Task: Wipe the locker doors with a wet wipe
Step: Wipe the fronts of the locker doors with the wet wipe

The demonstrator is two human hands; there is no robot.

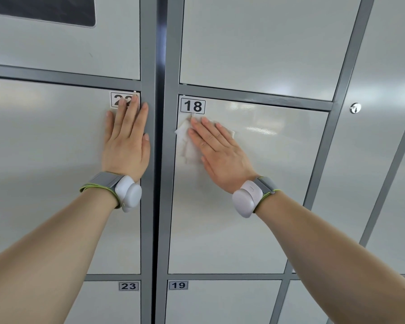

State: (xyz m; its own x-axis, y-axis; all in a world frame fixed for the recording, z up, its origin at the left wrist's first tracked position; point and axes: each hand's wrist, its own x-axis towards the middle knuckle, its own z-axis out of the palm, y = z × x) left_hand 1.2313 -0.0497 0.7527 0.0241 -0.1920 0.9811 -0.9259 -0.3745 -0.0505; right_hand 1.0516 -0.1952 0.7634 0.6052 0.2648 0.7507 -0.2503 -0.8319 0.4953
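The right hand (220, 152) lies flat on locker door 18 (243, 218). Its fingers (205, 132) are straight and close together, pressing the wet wipe (185, 140) against the panel just under the number label (193, 106) — probably so the whole palm spreads the pressure. The wipe is crumpled, near the door's upper left corner and just beside the grey upright (160, 206).

The left hand (126, 146) rests open on door 22 (45, 171) with straight fingers partly covering its number, most likely as a brace.

Open room lies to the right and downward — most of door 18 is bare as far as its right edge and the rail above door 19 (220, 300). A stroke to the left would meet the frame almost at once.
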